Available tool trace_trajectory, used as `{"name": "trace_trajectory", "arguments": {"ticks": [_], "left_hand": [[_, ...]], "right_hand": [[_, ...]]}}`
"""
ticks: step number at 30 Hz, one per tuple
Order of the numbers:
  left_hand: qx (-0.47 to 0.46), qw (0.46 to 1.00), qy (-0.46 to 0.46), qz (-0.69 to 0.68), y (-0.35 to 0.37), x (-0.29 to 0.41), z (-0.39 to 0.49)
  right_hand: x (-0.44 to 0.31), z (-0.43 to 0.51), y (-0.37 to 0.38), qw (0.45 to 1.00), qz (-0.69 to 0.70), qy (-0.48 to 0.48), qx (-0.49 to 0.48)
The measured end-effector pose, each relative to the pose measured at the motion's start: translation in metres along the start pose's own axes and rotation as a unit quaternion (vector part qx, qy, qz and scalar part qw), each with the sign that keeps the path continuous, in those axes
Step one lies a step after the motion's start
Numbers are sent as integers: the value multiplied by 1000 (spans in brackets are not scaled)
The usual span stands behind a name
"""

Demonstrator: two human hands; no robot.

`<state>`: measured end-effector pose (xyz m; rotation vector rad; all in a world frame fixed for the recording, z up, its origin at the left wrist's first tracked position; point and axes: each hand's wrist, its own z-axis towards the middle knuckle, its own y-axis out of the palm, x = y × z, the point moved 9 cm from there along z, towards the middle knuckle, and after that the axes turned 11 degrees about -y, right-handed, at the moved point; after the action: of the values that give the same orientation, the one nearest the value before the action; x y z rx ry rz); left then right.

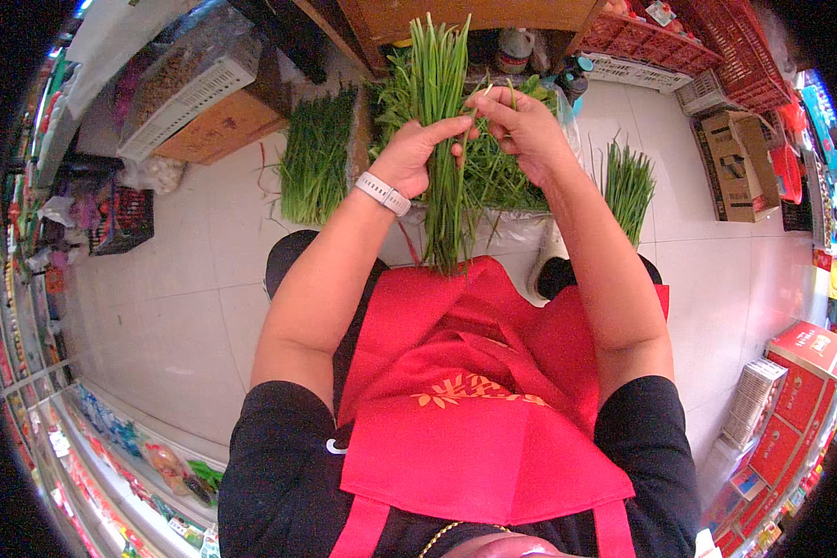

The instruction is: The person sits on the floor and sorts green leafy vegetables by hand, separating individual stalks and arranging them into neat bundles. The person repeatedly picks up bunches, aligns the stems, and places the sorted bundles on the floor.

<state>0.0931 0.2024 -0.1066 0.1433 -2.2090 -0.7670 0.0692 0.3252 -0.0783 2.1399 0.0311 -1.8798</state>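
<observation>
My left hand (406,155) is wrapped around a bunch of long green chives (438,77). Their pale stalk ends point away from me, and the dark leaf tips hang down to my red apron (474,363). Close beside it, my right hand (530,129) pinches a thin strand or two between thumb and fingertips; how many is too small to tell. Beneath both hands lies a container of loose leafy greens (506,178), partly hidden by the bunch. A larger pile of chives (317,164) rests to the left, and a smaller bundle (628,188) stands to the right.
A wooden table or cabinet (460,15) is ahead, with a plastic jug (515,50) under it. Red crates (649,42) and an open cardboard box (736,164) are at the right. On the left are a white crate (195,91) and a dark basket (122,220). Stocked shelves line both sides.
</observation>
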Motion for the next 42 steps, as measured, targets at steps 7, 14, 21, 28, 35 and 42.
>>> {"name": "trace_trajectory", "arguments": {"ticks": [7, 14, 21, 28, 35, 42], "left_hand": [[-30, 999, -7, -14, 5, -3, 2], [-73, 995, -57, 34, 20, -15, 0], [-67, 994, -76, 39, 19, -24, -1], [-65, 994, -61, -58, 11, -18, 1], [-44, 997, -30, -59, -1, -13, 4], [-9, 1000, -19, -11, -11, -6, 2]], "right_hand": [[-19, 12, -38, 976, 172, -70, 114], [-11, 17, -37, 980, 123, -48, 149], [-18, 17, -36, 986, 56, -68, 143], [-17, 17, -43, 980, 134, -66, 134], [-19, 22, -44, 973, 215, -62, 63], [-28, 20, -62, 966, 232, -71, 91]]}}
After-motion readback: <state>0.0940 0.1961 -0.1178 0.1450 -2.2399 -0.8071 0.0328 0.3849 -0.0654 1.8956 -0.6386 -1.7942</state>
